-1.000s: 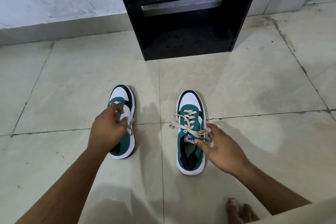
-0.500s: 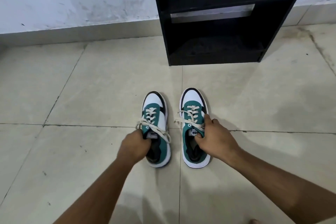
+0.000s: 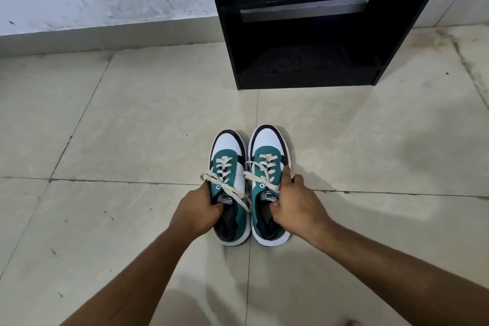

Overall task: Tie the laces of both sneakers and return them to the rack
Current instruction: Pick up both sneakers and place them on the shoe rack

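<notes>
My left hand point(image 3: 197, 209) was closed on the collar of the left sneaker point(image 3: 230, 188), thumb inside the opening, and my right hand point(image 3: 296, 204) held the right sneaker point(image 3: 267, 182) likewise. I judged these grips suited carrying both at once. The two sneakers sat side by side on the floor point(image 3: 132, 127), toes toward the one black rack point(image 3: 317, 21), near it. Both pairs of laces looked bowed.
</notes>
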